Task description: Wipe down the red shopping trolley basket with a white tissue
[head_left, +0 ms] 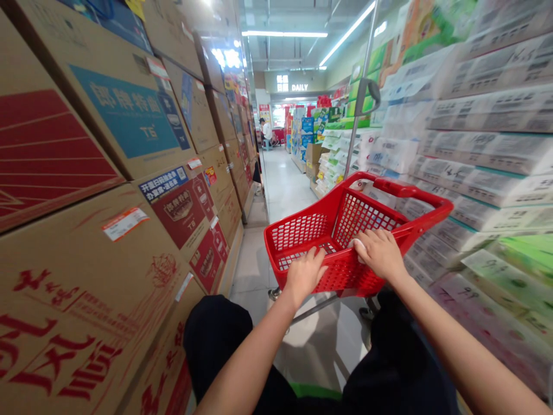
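Observation:
A red shopping cart (354, 271) with a perforated basket stands in front of me, turned sideways, its handle at the right. The part of the basket that shows holds nothing. My left hand (305, 272) grips the near side rim of the basket, fingers curled over the edge. Further right along the same rim, my right hand (380, 252) is also closed on it, close to the handle end. Both forearms reach in from the bottom of the view, over my dark-clothed knees.
Stacked cardboard cartons (129, 115) line the left side. Piled wrapped packs (488, 138) rise close on the right, blurred. A metal pole (356, 132) stands behind the cart. The tiled aisle (280, 178) runs ahead to a seated person (265, 132) far off.

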{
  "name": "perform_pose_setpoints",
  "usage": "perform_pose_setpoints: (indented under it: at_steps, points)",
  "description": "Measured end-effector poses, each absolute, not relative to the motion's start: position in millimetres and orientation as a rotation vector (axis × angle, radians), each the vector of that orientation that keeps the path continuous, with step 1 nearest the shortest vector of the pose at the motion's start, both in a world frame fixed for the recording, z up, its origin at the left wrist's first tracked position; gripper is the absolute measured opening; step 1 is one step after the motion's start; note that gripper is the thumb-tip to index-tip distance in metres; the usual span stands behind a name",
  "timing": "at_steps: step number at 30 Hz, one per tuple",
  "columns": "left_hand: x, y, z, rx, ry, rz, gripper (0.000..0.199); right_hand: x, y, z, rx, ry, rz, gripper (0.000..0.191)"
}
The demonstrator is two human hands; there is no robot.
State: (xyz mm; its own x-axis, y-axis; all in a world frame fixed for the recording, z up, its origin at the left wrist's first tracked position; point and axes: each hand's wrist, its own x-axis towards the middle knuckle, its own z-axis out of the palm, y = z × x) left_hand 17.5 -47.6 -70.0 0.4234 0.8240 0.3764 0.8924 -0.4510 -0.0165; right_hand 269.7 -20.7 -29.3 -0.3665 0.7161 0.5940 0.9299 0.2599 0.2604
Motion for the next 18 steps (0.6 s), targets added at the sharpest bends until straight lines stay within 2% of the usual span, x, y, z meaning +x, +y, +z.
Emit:
perform_pose_setpoints:
  at_steps: [18]
  points:
    - [2.8,-48.7,-62.7,-2.528,-1.450,-0.516,0.045,260.6,-34.3,-26.3,-1.528,-2.179,-0.832,0.035]
